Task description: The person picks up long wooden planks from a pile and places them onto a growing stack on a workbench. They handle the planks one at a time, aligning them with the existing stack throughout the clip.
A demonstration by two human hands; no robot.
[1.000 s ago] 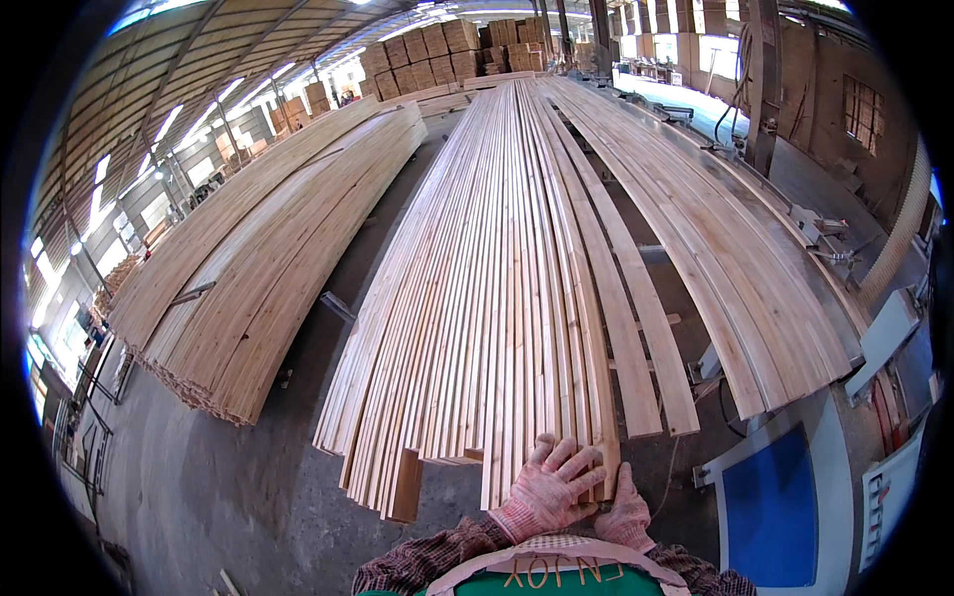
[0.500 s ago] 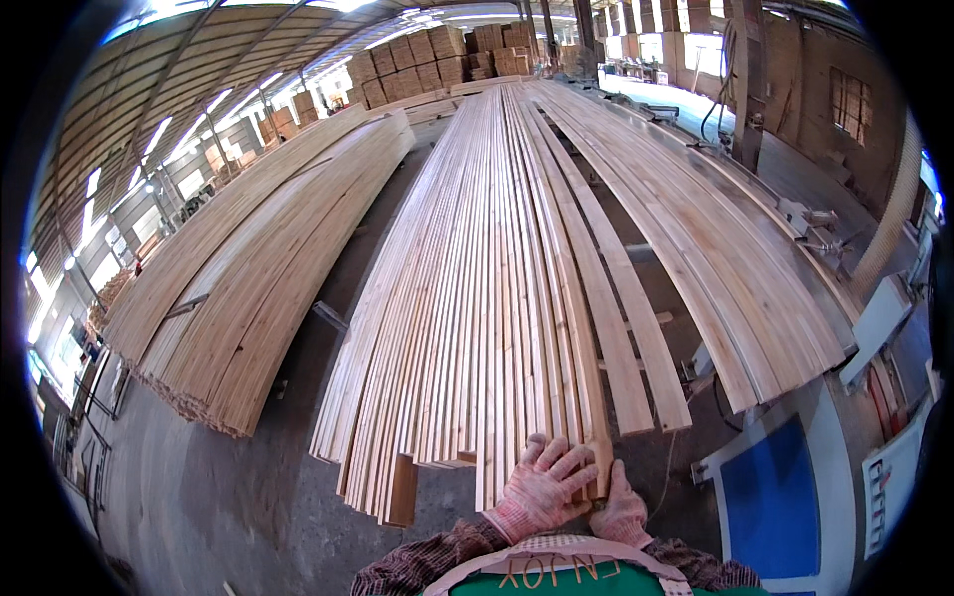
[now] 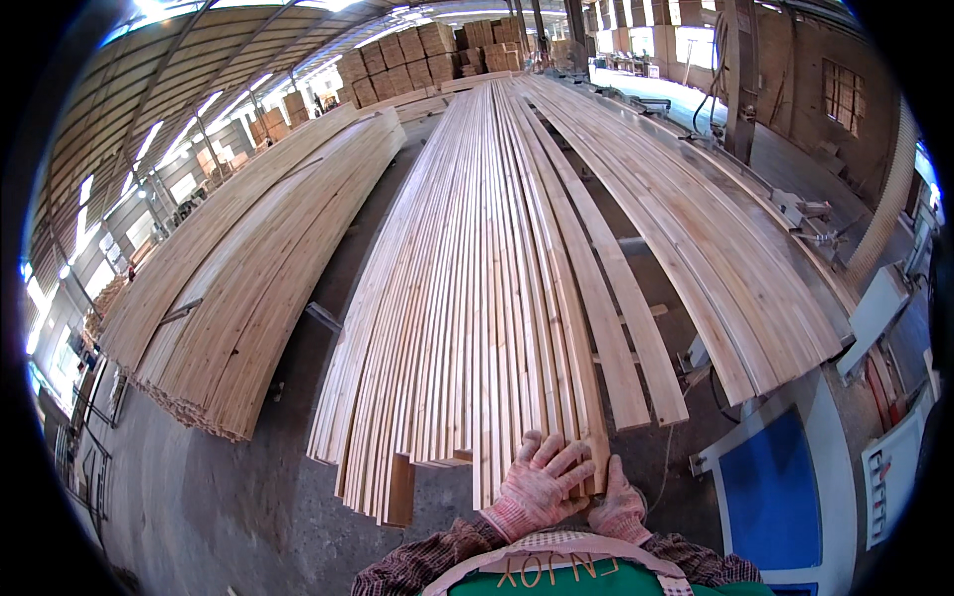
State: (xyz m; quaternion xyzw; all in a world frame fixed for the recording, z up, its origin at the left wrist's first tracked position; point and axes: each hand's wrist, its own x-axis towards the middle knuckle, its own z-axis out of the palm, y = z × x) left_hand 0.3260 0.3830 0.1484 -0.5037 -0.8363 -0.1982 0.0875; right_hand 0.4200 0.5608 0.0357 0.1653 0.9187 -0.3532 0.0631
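While a long stack of pale planks lies off to the left across the concrete floor, the middle pile of thin wooden strips runs straight ahead. The gloved left hand presses flat, fingers spread, on the strips' near ends; the gloved right hand cups their right edge just beside it. Farther right sits a blue panel.

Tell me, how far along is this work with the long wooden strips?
Already laid: a wide bed of long strips, with more stacks at left and right. In hand: the left hand and right hand, both gloved, press on the near ends of the strips at the bed's right edge. Left: some near ends lie uneven, and one short piece juts out.
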